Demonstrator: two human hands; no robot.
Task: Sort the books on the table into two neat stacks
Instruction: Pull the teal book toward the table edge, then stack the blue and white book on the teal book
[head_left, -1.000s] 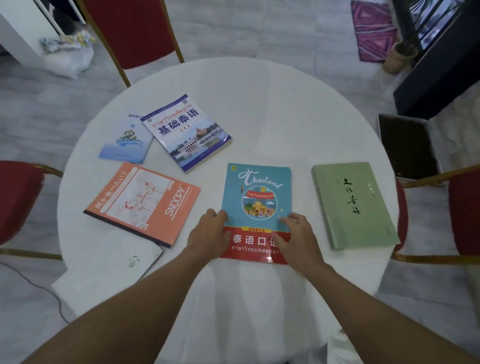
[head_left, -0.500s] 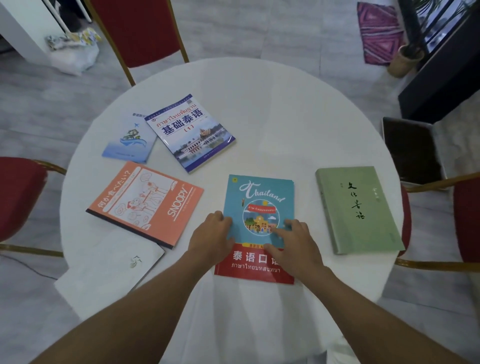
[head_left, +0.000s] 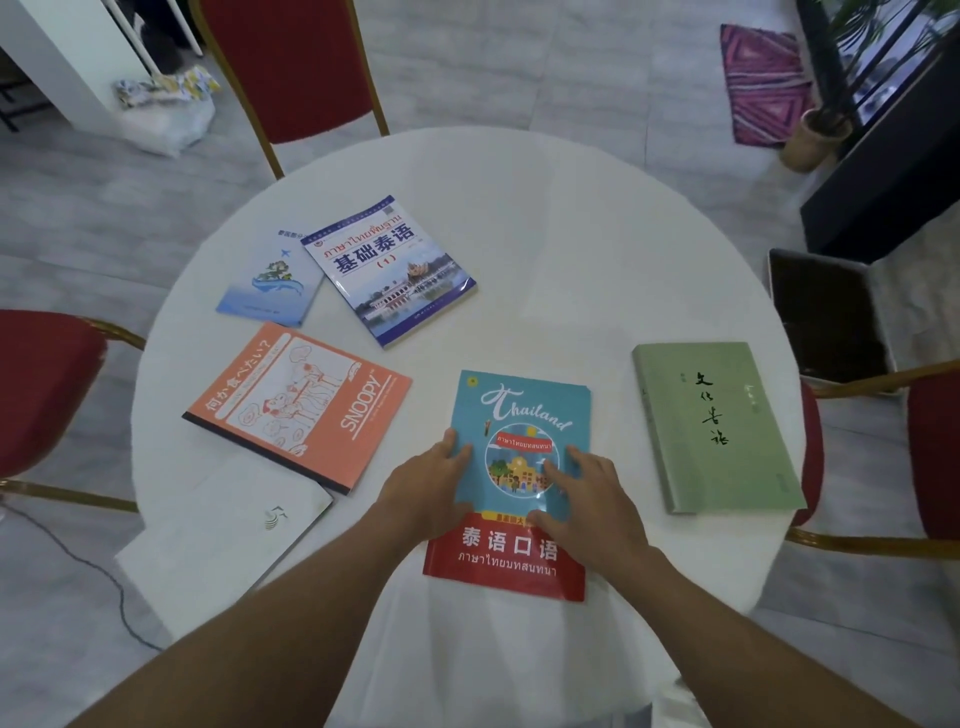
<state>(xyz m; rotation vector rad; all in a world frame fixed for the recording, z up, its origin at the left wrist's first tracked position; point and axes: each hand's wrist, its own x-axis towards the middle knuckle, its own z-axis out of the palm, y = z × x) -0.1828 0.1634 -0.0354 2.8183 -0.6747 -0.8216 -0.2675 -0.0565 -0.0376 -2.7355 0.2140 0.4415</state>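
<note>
No stack looks begun: left hand (head_left: 426, 488) and right hand (head_left: 587, 509) lie open and flat on the teal-and-red Thailand phrasebook (head_left: 519, 410), with the orange Snoopy book (head_left: 301, 400) lying singly to their left and the green book (head_left: 717, 426) to their right.

Two bare forearms, no sleeves in view, left hand (head_left: 431, 488) and right hand (head_left: 587, 512) bare, no rings, watch, gloves or bands, short plain nails.
</note>
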